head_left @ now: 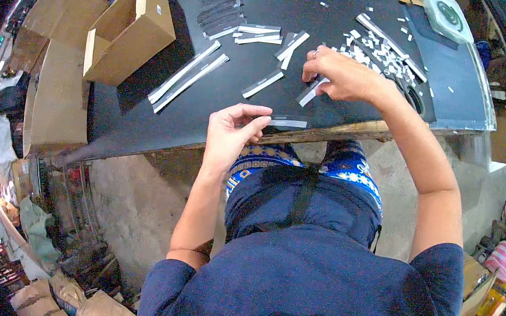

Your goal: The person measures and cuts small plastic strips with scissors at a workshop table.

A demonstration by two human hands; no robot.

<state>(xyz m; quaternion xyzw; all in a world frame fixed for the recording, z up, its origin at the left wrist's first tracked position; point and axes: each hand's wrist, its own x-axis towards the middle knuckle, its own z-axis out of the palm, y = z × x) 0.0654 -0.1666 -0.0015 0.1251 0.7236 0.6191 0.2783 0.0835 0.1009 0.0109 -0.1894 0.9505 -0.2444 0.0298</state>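
Close to the table's front edge, my left hand (237, 124) pinches one end of a narrow black-and-white strip (288, 123) between thumb and fingertips. My right hand (346, 76) is farther up the table, its fingers bent down around another black-and-white strip (307, 95); its fingertips are partly hidden. Between the hands lies a loose strip (262, 84). More strips (257, 35) lie above it, beside a neat stack of dark strips (221, 11). Beyond my right hand are many small white cut pieces (371, 50). Dark loops like scissors handles (418, 102) show beside my right forearm.
An open cardboard box (131, 32) stands on the left of the black tabletop (126, 122), next to larger cardboard flaps (57, 92). Two long strips (188, 82) lie near it. At the far right sits a clear plastic container (447, 18). The wooden table edge (356, 131) runs before my waist.
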